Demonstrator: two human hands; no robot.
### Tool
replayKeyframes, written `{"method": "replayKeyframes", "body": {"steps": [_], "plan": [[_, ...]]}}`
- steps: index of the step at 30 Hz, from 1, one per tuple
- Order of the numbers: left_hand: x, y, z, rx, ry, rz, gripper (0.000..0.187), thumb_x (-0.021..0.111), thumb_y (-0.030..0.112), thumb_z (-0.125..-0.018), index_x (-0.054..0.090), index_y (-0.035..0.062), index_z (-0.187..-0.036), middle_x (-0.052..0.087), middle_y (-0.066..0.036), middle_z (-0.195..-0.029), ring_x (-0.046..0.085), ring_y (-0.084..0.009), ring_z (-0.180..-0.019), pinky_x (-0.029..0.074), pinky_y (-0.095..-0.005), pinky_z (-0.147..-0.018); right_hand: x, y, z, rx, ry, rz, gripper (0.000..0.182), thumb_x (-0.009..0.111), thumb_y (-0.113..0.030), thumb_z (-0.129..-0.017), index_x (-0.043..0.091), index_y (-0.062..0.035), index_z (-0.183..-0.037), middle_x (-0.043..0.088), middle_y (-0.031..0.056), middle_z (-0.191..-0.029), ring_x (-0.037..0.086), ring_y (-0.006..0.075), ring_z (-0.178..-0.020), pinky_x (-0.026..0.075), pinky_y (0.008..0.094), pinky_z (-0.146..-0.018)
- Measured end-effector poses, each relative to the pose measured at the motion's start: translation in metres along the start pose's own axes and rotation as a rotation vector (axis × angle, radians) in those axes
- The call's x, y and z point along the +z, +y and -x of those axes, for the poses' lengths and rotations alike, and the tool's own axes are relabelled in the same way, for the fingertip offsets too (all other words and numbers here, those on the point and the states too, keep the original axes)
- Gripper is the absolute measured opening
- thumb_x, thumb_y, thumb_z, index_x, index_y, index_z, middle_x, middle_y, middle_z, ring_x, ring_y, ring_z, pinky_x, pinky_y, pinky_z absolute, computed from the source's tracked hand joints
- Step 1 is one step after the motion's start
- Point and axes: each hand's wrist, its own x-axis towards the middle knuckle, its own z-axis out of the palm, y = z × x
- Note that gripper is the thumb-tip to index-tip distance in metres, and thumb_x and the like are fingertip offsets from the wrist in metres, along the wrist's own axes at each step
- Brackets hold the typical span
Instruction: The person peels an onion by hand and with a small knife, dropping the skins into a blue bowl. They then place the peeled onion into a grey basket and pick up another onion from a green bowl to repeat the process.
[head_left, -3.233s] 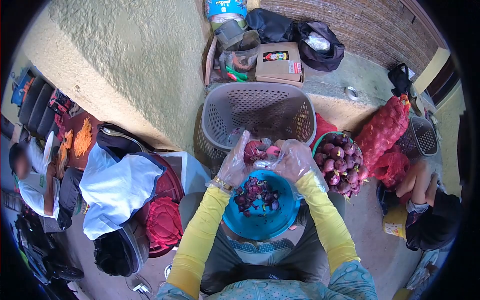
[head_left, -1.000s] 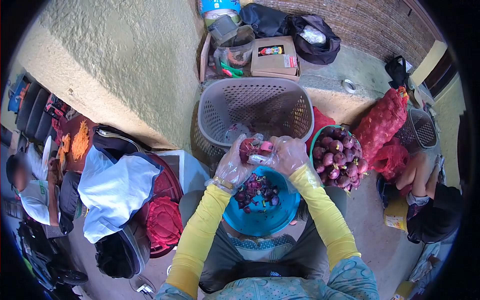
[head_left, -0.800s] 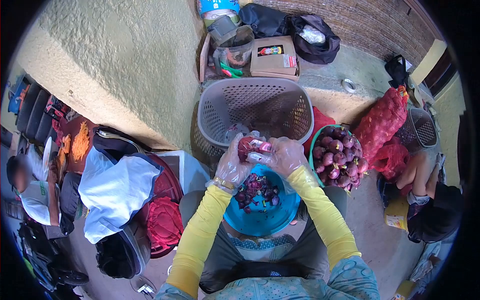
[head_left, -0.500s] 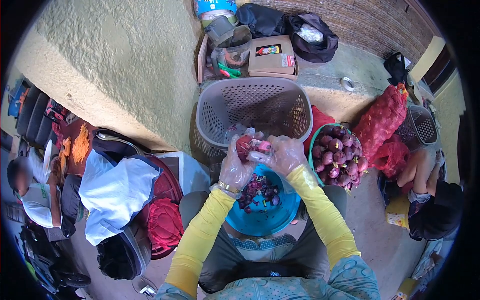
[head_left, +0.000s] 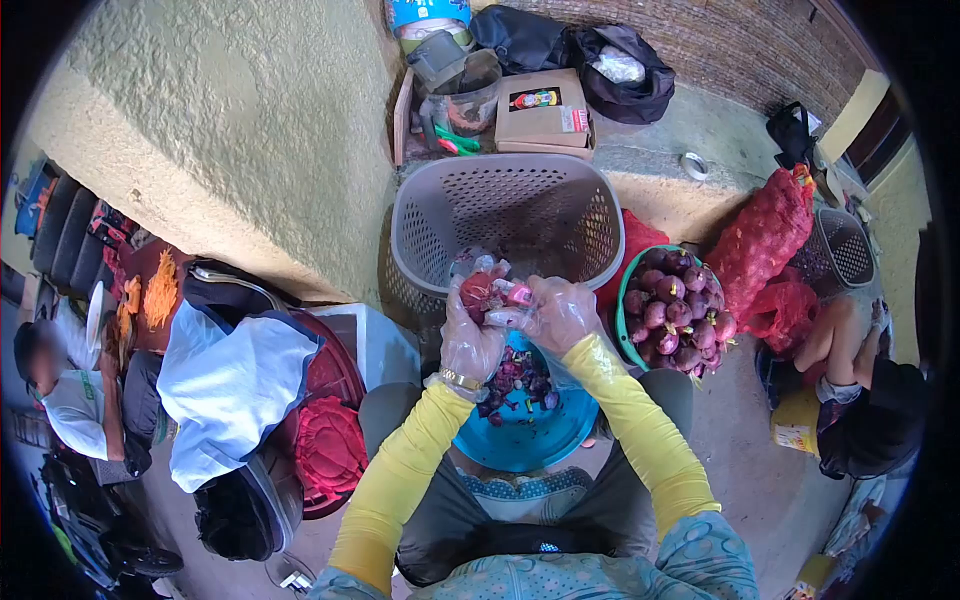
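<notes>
In a clear plastic glove, my left hand [head_left: 470,335] is closed round a reddish-purple onion [head_left: 482,294]. My right hand [head_left: 562,312], gloved too, has its fingers closed on a small pink-handled tool [head_left: 519,294] held against the onion's right side. Both hands are above the near edge of a tall grey perforated basket [head_left: 405,225]. Below them a blue basin [head_left: 530,445] holds purple onion skins and scraps [head_left: 520,385]. To the right, a green-rimmed container [head_left: 624,330] is heaped with purple onions [head_left: 680,315].
A red mesh sack [head_left: 765,235] leans at the right near a seated person [head_left: 870,420]. Another person [head_left: 75,400] sits at far left. A white cloth [head_left: 235,385] covers a red tub beside the left knee. A cardboard box [head_left: 545,112] lies behind the basket.
Both hands have shifted slightly, the right one a little left and down. The onion shows more of its surface between the left fingers.
</notes>
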Motion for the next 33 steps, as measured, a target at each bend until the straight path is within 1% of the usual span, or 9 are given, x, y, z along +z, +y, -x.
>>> {"method": "replayKeyframes", "body": {"steps": [2,9,11,15,17,21,28,30,33], "plan": [[0.006,-0.001,0.003,0.001,0.027,-0.008,0.047,0.041,0.041,-0.106,0.056,0.0032,-0.129,0.062,-0.016,-0.130,0.065,-0.0281,-0.106,0.057,-0.0392,-0.088,0.000,0.002,-0.001,0.001,-0.015,-0.014,0.056,0.069,-0.066,-0.078,0.066,-0.0105,-0.086,0.066,0.0147,-0.072,0.068,0.0357,-0.070,0.053,0.0477,-0.061],[0.021,0.024,0.008,-0.218,-0.069,-0.210,0.040,0.046,0.033,-0.104,0.055,0.0038,-0.130,0.059,-0.017,-0.133,0.065,-0.0261,-0.109,0.056,-0.0388,-0.093,-0.031,0.014,-0.009,-0.145,-0.069,-0.070,0.058,0.071,-0.066,-0.074,0.073,-0.0145,-0.100,0.068,0.0144,-0.075,0.069,0.0348,-0.072,0.054,0.0469,-0.064],[-0.022,0.015,-0.004,0.136,-0.269,-0.818,0.037,0.055,0.025,-0.100,0.054,0.0023,-0.130,0.059,-0.016,-0.131,0.064,-0.0275,-0.112,0.055,-0.0399,-0.097,-0.025,0.013,-0.007,-0.212,-0.011,-0.024,0.056,0.072,-0.064,-0.074,0.073,-0.0157,-0.102,0.068,0.0132,-0.076,0.069,0.0332,-0.072,0.055,0.0461,-0.065],[0.001,0.011,0.000,0.056,-0.056,-0.555,0.033,0.061,0.022,-0.097,0.058,0.0024,-0.123,0.064,-0.014,-0.120,0.065,-0.0267,-0.107,0.056,-0.0395,-0.094,-0.023,0.006,-0.006,-0.170,-0.030,0.001,0.053,0.072,-0.063,-0.073,0.071,-0.0145,-0.096,0.068,0.0123,-0.077,0.069,0.0324,-0.072,0.055,0.0456,-0.065],[0.012,0.011,0.003,-0.128,0.080,-0.113,0.025,0.061,0.023,-0.097,0.062,0.0038,-0.113,0.068,-0.013,-0.109,0.066,-0.0251,-0.101,0.057,-0.0378,-0.089,-0.014,0.009,-0.003,-0.164,-0.029,0.027,0.054,0.072,-0.064,-0.073,0.068,-0.0127,-0.089,0.068,0.0125,-0.077,0.069,0.0330,-0.073,0.054,0.0455,-0.064],[0.013,0.007,0.007,-0.142,0.115,0.039,0.021,0.058,0.025,-0.099,0.063,0.0054,-0.104,0.069,-0.012,-0.100,0.066,-0.0259,-0.096,0.057,-0.0416,-0.087,-0.009,0.006,-0.002,-0.100,-0.065,0.058,0.055,0.071,-0.065,-0.074,0.066,-0.0114,-0.085,0.067,0.0131,-0.075,0.069,0.0339,-0.072,0.054,0.0455,-0.064],[0.017,0.004,0.006,0.041,0.059,0.054,0.020,0.057,0.022,-0.097,0.062,0.0050,-0.106,0.066,-0.013,-0.105,0.064,-0.0283,-0.101,0.055,-0.0425,-0.091,0.014,0.004,0.002,-0.017,-0.023,-0.113,0.057,0.068,-0.066,-0.078,0.070,-0.0101,-0.089,0.067,0.0168,-0.075,0.068,0.0373,-0.072,0.053,0.0490,-0.065],[0.014,0.004,0.000,-0.020,-0.137,0.069,0.021,0.056,0.021,-0.097,0.062,0.0044,-0.108,0.065,-0.014,-0.111,0.064,-0.0266,-0.104,0.054,-0.0408,-0.093,0.007,0.008,-0.001,-0.018,-0.035,-0.169,0.057,0.067,-0.066,-0.079,0.071,-0.0104,-0.089,0.067,0.0173,-0.075,0.068,0.0378,-0.073,0.053,0.0497,-0.066],[0.033,0.021,0.012,-0.217,-0.151,-0.126,0.029,0.057,0.022,-0.096,0.061,0.0040,-0.120,0.065,-0.014,-0.115,0.063,-0.0255,-0.107,0.057,-0.0358,-0.086,-0.020,0.015,-0.010,-0.090,-0.101,-0.146,0.054,0.068,-0.064,-0.079,0.071,-0.0110,-0.091,0.066,0.0169,-0.075,0.068,0.0376,-0.073,0.053,0.0497,-0.066]]}}
